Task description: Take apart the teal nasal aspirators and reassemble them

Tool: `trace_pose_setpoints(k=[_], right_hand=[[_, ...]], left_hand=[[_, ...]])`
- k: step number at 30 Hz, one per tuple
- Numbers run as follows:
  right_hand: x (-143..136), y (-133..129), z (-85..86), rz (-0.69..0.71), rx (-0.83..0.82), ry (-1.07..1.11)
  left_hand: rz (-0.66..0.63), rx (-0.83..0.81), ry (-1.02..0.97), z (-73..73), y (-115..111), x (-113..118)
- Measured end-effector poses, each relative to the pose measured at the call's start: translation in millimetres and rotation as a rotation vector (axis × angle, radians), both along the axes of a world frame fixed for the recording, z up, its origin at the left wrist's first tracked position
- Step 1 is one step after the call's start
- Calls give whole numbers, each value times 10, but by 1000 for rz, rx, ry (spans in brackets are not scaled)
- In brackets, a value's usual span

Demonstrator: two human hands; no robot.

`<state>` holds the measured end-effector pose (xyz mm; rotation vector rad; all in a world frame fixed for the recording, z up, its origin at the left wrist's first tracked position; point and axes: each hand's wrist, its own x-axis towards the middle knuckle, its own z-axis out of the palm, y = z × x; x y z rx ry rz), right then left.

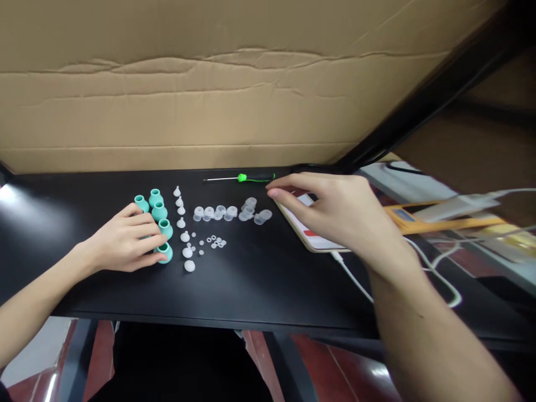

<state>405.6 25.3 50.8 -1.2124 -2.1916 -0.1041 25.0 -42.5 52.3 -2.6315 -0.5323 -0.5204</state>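
Note:
Small teal vase-shaped bottles (159,211) stand in two upright columns on the left part of the black table. My left hand (129,240) lies over them with its fingers spread, fingertips touching the near bottles (166,229) and hiding part of the left column. To their right runs a line of white round-bottomed pieces with narrow tips (185,237). My right hand (335,206) hovers over a phone (312,240); its thumb and index tips come close together, with nothing visible between them. Just beyond those fingertips lies a green-and-black screwdriver (255,178).
Clear plastic cup-like pieces (230,213) form a row mid-table. Small white rings (218,242) and discs (201,243) lie nearer me. A white cable (352,276) runs from the phone. Cardboard (209,123) walls the back; an orange-yellow object (419,223) sits at right.

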Motion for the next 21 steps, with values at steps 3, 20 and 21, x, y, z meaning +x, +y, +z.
trace_pose_setpoints(k=[3, 20, 21], right_hand=[[6, -9, 5, 0, -13, 5], [-33, -114, 123, -75, -66, -33], [-39, -119, 126, -73, -70, -33]], left_hand=[[-18, -25, -46, 9, 19, -26], [105, -62, -7, 58, 55, -119], [106, -66, -4, 55, 56, -119]])
